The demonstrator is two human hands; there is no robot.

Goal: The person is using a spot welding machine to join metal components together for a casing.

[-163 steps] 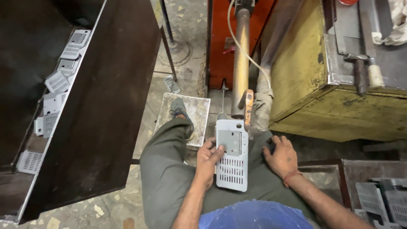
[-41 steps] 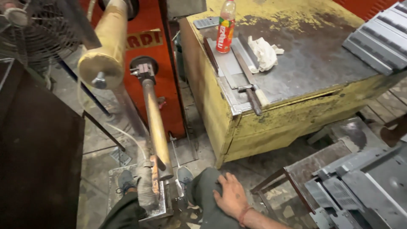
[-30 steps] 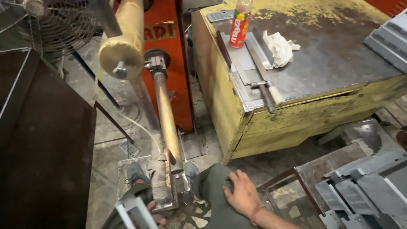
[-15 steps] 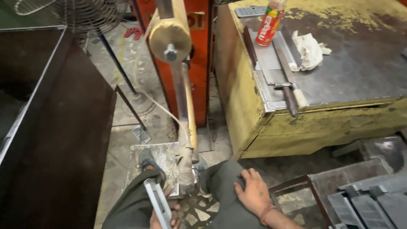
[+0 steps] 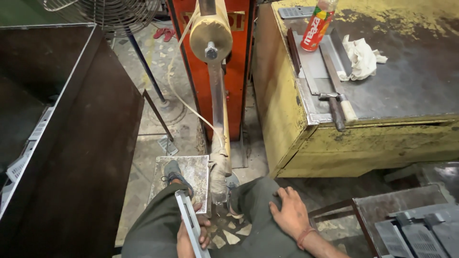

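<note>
My left hand grips a flat grey perforated metal part, held edge-on over my left thigh near the bottom of the head view. My right hand rests flat on my right knee, fingers spread, holding nothing. Between my knees hangs the wrapped lower end of a long lever arm of an orange machine. My foot rests on a square metal pedal plate on the floor.
A dark metal bin with grey parts inside stands to the left. At the right, a yellow workbench carries a bottle, a white rag, metal bars and a hammer. Grey parts lie at lower right. A fan stands behind.
The view has swung back down and left. My left hand with the grey part has come into view over my thigh, turned edge-on. My right hand stays on my knee.
</note>
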